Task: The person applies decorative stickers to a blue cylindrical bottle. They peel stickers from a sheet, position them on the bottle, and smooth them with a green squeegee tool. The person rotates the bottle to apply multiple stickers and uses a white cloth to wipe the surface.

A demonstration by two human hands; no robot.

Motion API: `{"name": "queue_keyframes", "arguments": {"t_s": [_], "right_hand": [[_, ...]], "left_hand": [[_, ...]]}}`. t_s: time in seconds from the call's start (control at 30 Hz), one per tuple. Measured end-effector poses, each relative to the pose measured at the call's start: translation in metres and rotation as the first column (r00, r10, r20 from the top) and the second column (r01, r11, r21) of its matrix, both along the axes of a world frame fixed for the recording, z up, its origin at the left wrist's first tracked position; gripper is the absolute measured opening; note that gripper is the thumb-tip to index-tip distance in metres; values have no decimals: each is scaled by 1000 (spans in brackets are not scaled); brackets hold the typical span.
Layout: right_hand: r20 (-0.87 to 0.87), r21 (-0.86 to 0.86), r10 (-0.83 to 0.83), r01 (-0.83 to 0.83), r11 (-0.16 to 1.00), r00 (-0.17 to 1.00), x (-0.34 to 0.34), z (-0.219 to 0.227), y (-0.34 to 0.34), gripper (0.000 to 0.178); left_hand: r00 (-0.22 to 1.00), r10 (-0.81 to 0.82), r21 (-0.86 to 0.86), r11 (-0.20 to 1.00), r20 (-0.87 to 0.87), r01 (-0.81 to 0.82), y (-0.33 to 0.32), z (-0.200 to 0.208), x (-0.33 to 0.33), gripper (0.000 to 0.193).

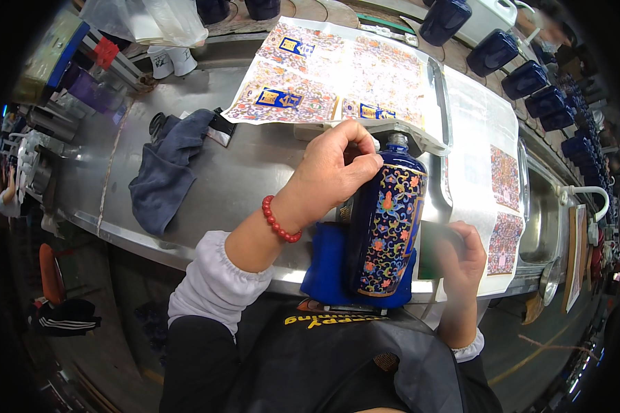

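Observation:
A dark blue bottle with a colourful floral pattern and gold edging leans on a folded blue cloth, neck pointing away from me. My left hand, with a red bead bracelet at its wrist, is closed at the bottle's shoulder. Its thumb and index finger press there, just left of the neck. To the right of the bottle, my right hand grips a flat green piece. Motion blurs that piece and the fingers, so its exact kind is unclear.
Printed floral sheets lie beyond the bottle, and more paper hangs over the right side. A grey-blue cloth rests on the metal worktop. Several dark blue bottles line the back right, near a sink.

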State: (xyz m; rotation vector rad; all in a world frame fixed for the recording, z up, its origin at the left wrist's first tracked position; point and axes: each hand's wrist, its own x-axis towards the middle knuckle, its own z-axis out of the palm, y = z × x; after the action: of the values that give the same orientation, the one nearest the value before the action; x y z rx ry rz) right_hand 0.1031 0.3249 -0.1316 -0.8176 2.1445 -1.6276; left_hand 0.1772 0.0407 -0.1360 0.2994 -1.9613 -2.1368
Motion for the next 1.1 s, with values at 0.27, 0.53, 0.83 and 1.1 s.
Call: {"name": "queue_keyframes", "arguments": {"t_s": [0.27, 0.53, 0.83, 1.1], "right_hand": [[-21, 7, -1, 1, 1000, 1000, -1, -2, -1, 22], [-18, 1, 1, -1, 1000, 1000, -1, 0, -1, 21], [-20, 13, -7, 7, 1000, 1000, -1, -1, -1, 20], [-11, 11, -4, 4, 1000, 1000, -1, -2, 0, 21]], "left_hand": [[995, 89, -58, 994, -48, -91, 3, 1, -5, 15], [996, 77, -48, 996, -44, -79, 2, 2, -5, 14], [1000, -16, -113, 994, -10, 15, -5, 1, -4, 10], [998, 45, -69, 996, -39, -48, 0, 2, -7, 16]]}}
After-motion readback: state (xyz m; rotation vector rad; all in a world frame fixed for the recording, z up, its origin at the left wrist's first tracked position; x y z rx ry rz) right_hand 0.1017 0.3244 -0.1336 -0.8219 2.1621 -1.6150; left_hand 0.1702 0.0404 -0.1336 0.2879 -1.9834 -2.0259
